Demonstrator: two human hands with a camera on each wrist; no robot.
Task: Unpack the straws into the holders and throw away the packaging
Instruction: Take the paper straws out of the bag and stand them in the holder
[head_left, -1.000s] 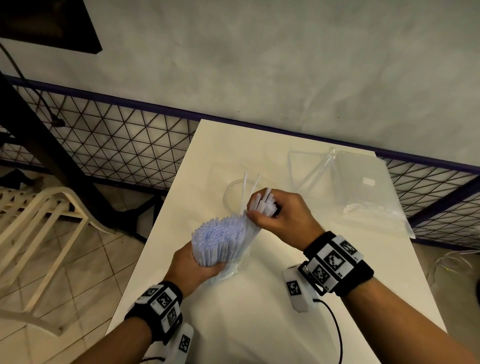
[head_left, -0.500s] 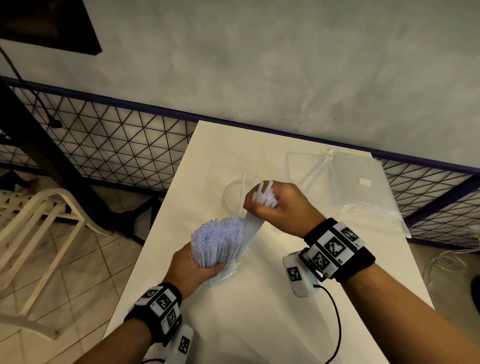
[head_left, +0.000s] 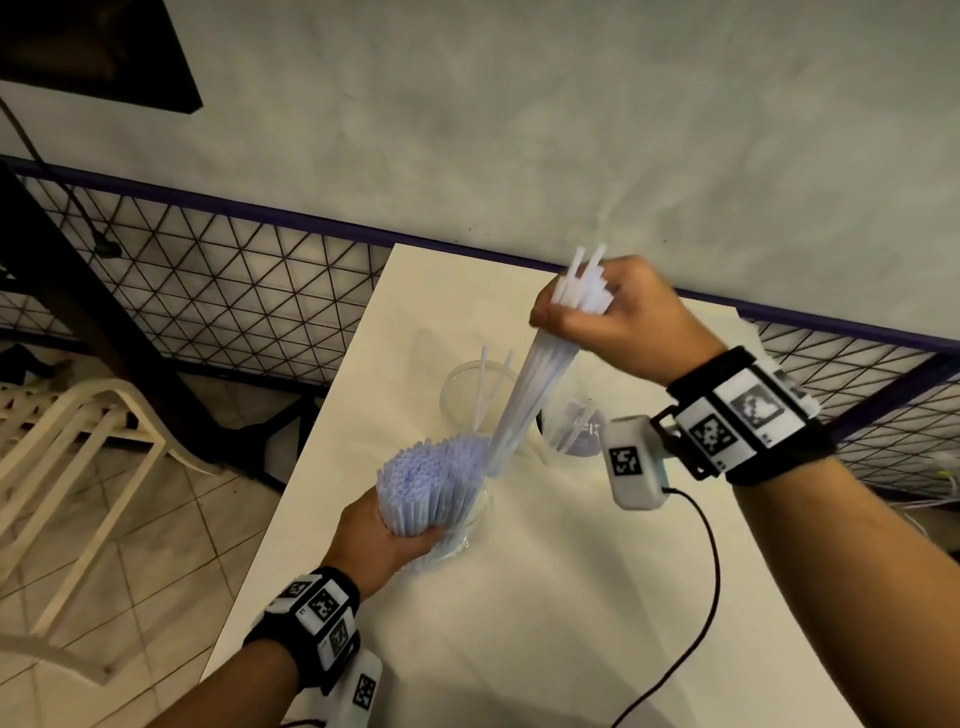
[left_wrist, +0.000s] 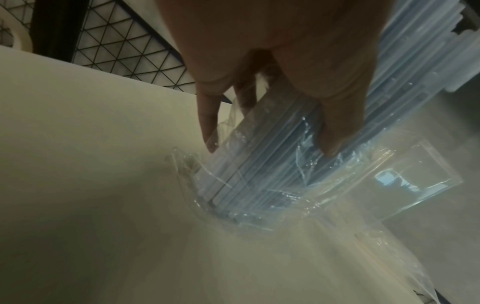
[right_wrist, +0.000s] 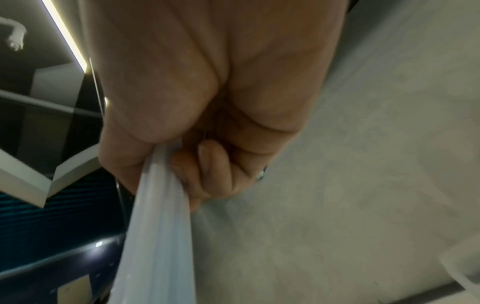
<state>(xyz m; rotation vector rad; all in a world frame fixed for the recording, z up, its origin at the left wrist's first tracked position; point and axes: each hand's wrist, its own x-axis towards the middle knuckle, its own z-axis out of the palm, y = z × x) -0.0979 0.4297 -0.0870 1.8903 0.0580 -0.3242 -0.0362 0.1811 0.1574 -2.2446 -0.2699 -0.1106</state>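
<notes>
The head view alone takes in both hands at once: the left hand (head_left: 387, 538) wraps its grip round the big bundle of straws (head_left: 434, 483) low over the cream counter (head_left: 545, 597), while the right hand (head_left: 613, 312) is raised above it, fingers curled tight round a smaller handful of straws (head_left: 535, 384) whose lower ends are still among the bundle's open tops. The left wrist view shows what the head view hides: the bundle sits inside a clear, crinkled plastic bag (left_wrist: 259, 205) whose bottom corner presses onto the counter, and the thumb and fingers (left_wrist: 335, 127) lie curled against the wrap. The right wrist view shows the handful from beneath, a pale, smooth, translucent sheaf leaving the closed fist (right_wrist: 207, 123); it is blurred there. The straws are thin, straight tubes, white with a bluish tint, their round ends packed like a honeycomb. Beyond the bundle stand two clear round holders: the left holder (head_left: 467, 395) has a few straws leaning in it, and the right holder (head_left: 576, 426), partly behind the right wrist, also holds a few. A second flat, clear sheet of plastic (left_wrist: 420, 176) lies on the counter beside the bag.
</notes>
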